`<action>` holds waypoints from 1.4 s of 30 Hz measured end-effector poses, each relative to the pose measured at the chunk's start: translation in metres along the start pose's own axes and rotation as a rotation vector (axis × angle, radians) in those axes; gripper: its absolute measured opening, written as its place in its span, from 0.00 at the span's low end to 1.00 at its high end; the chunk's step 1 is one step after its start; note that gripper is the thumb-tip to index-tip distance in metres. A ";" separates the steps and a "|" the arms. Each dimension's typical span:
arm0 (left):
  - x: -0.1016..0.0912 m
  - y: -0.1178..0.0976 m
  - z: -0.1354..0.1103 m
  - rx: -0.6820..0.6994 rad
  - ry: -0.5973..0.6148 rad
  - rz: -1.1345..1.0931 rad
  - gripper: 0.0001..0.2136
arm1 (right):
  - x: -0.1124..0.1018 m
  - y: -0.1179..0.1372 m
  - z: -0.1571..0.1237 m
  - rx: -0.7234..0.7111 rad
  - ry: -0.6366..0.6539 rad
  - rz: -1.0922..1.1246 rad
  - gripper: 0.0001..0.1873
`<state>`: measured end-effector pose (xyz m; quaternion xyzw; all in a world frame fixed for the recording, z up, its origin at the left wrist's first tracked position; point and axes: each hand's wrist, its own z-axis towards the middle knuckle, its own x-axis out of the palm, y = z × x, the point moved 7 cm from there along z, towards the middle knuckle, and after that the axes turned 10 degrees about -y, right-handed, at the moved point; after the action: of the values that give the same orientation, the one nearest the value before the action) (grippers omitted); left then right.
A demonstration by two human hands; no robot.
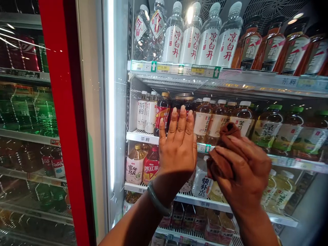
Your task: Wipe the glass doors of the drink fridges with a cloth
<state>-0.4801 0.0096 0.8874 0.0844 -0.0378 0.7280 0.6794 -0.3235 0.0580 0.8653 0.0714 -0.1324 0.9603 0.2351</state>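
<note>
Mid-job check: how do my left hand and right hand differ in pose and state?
The left hand is open and flat, while the right hand is closed around a bunched brown cloth.
The left hand's fingers are straight and point upward; the right hand's are bent.
Both hands are raised in front of the bottled drinks.
</note>
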 end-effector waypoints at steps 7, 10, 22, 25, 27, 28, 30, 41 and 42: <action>0.012 -0.047 0.017 0.044 0.025 -0.042 0.35 | 0.011 -0.026 0.062 -0.004 -0.136 -0.021 0.20; 0.019 -0.060 0.016 0.046 0.015 -0.048 0.34 | 0.005 -0.028 0.051 0.006 -0.137 -0.003 0.21; 0.051 -0.110 0.020 0.078 0.071 -0.132 0.28 | -0.037 -0.088 0.038 0.071 -0.161 -0.107 0.22; 0.058 -0.113 0.017 0.093 0.056 -0.086 0.27 | -0.039 -0.079 0.025 0.017 -0.117 -0.092 0.23; 0.060 -0.113 0.013 0.110 0.047 -0.071 0.27 | -0.047 -0.081 0.008 -0.004 -0.088 -0.081 0.23; 0.060 -0.113 0.012 0.116 0.048 -0.070 0.28 | -0.052 -0.086 0.001 -0.004 -0.085 -0.076 0.23; 0.061 -0.114 0.011 0.114 0.051 -0.072 0.28 | -0.062 -0.101 -0.003 0.021 -0.104 -0.084 0.23; 0.065 -0.113 0.011 0.083 0.073 -0.082 0.31 | -0.051 -0.088 0.011 -0.051 -0.114 -0.035 0.22; 0.065 -0.114 0.011 0.087 0.067 -0.074 0.31 | -0.055 -0.090 0.002 -0.049 -0.107 -0.033 0.22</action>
<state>-0.3702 0.0797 0.9026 0.0908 0.0195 0.7056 0.7025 -0.2324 0.1108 0.8763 0.1190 -0.1671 0.9475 0.2452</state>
